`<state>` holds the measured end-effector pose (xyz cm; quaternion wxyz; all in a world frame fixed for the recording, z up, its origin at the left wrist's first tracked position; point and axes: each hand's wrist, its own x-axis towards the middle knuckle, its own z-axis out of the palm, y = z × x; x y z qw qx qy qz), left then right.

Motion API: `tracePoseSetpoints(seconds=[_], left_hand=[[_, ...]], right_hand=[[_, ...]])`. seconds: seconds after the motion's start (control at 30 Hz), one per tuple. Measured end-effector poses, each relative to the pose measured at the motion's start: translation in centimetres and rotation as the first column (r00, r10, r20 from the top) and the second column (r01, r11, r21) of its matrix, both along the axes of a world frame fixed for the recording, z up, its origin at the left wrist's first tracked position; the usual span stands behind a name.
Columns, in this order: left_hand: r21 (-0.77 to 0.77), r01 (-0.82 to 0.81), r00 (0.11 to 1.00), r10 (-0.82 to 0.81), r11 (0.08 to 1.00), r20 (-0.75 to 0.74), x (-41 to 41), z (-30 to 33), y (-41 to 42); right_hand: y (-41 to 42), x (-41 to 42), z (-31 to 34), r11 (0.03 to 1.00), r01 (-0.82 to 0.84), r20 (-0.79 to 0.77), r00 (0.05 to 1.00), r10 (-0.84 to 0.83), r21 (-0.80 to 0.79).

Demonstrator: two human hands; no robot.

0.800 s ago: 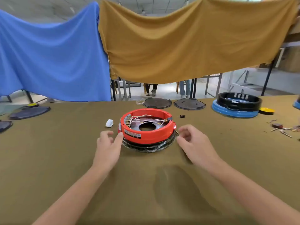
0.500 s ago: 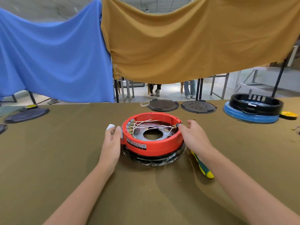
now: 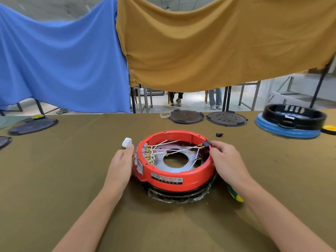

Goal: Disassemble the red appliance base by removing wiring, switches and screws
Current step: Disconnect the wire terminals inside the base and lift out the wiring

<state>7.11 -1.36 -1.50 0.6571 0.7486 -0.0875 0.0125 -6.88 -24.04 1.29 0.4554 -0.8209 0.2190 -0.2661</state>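
Since the earlier frame our right hand (image 3: 228, 160) has advanced to the red appliance base (image 3: 175, 171) and now pinches the black switch (image 3: 207, 143) at its right rim. Our left hand (image 3: 121, 164), fingers straight, braces the left wall. One base sits mid-table between both hands; the right is nearer the switch. One screwdriver (image 3: 234, 194) lies beneath our right wrist.

right hand (image 3: 227, 159) moved onto red base (image 3: 174, 177) rim | now pinches black switch (image 3: 207, 143)
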Motion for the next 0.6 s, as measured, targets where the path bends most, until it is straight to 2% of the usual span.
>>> tracePoseSetpoints(seconds=[0.07,0.27,0.43,0.6], left_hand=[[0.002,-0.008,1.000,0.008,1.000,0.001,0.2,0.1,0.1],[-0.145,0.151,0.975,-0.171,0.978,-0.139,0.4,1.0,0.5],[-0.134,0.122,0.977,-0.142,0.984,-0.158,0.5,1.5,1.0],[-0.225,0.198,0.965,-0.230,0.954,-0.125,-0.1,1.6,0.7]], right_hand=[[-0.1,-0.1,0.0,0.999,-0.050,0.001,0.999,0.050,-0.009],[-1.0,0.3,-0.3,0.988,-0.153,-0.002,0.988,0.153,-0.022],[-1.1,0.3,0.1,0.977,-0.208,0.027,0.978,0.207,0.043],[-1.0,0.3,0.0,0.969,-0.227,0.069,0.973,0.221,0.099]])
